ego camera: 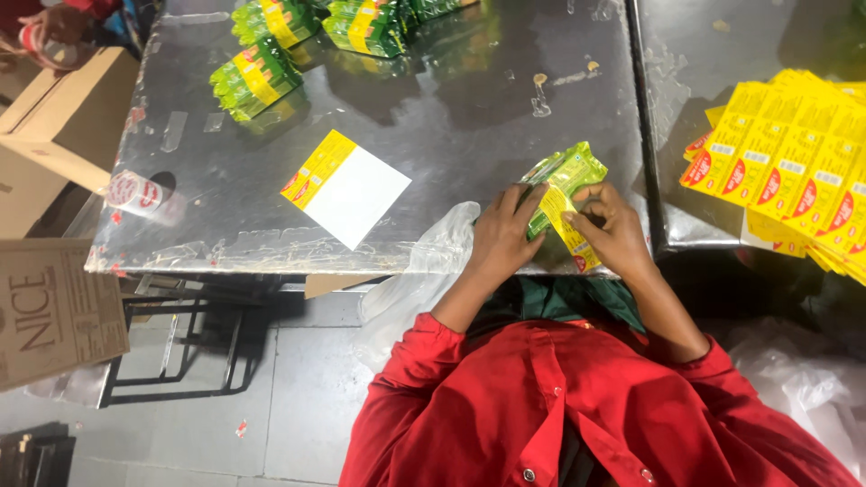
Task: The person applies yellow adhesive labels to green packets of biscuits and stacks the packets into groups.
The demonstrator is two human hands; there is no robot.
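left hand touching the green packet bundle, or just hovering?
Touching. The head view shows the left hand with its fingers pressed onto the green packet bundle, no gap between them.

I see my left hand (502, 236) and right hand (612, 227) close together, fingers curled and pinched, red-sleeved forearms angled inward.

**Green packet bundle wrapped in a yellow label**

The bundle of green packets (568, 171) is glossy, with yellow print, and sits tilted at the near edge of the steel tabletop (433, 117). A yellow label (570, 236) with a red mark folds around its lower end. The left hand (505, 236) and right hand (613, 225) both clasp it, fingers pressed on the label.
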